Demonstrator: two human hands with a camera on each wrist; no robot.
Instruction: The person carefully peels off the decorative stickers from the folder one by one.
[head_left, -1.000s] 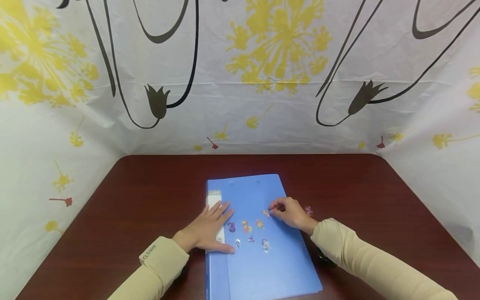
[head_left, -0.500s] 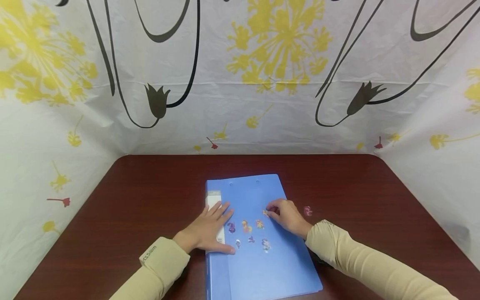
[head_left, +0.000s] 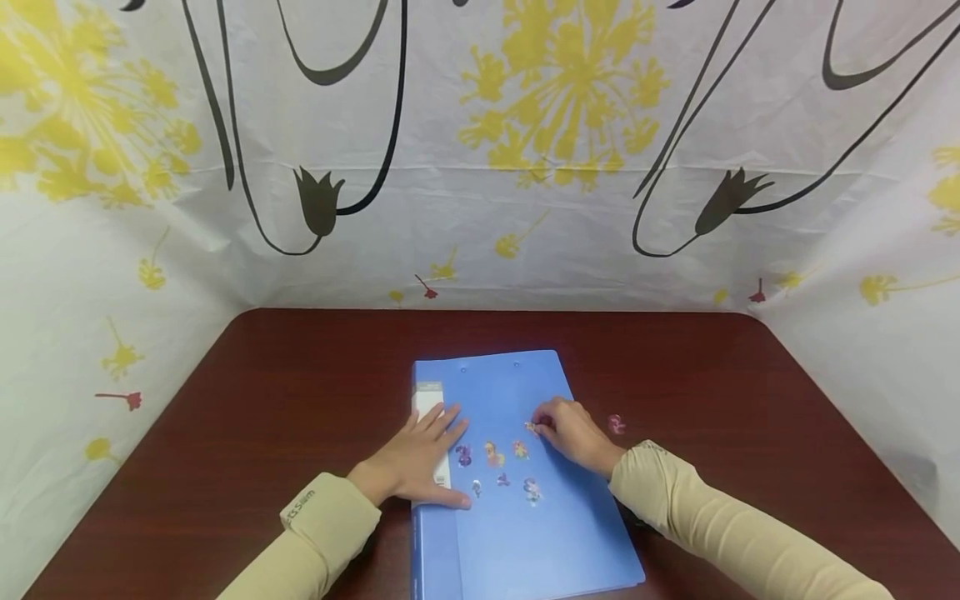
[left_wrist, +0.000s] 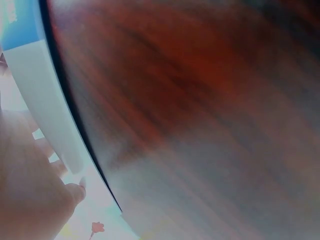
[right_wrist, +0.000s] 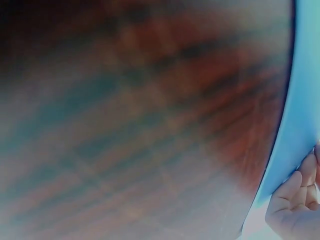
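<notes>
A blue binder [head_left: 551, 542] lies closed on the table, with several small cartoon pony stickers on its cover. My left hand [head_left: 420, 458] rests flat on the binder's left side, fingers spread over the white spine label [head_left: 427, 396]. My right hand [head_left: 577, 433] has its fingers curled, thumb and index finger pinching at a small orange sticker [head_left: 530, 427], partly hidden by the fingertips. Close by are a yellow-pink sticker [head_left: 520, 449], an orange pony sticker [head_left: 492, 454] and a purple sticker [head_left: 463, 455]. In the right wrist view, the right hand [right_wrist: 297, 205] shows curled fingers by the cover.
A pink-purple sticker [head_left: 617, 424] lies on the dark wooden table [head_left: 315, 375], right of the binder. Behind the table hangs a white curtain [head_left: 420, 250] with yellow and grey flower prints, which also encloses both sides.
My right hand has shifted slightly left, so its fingertips now cover part of the small orange sticker. The pink-purple sticker on the table shows more fully. My left hand has stayed put.
</notes>
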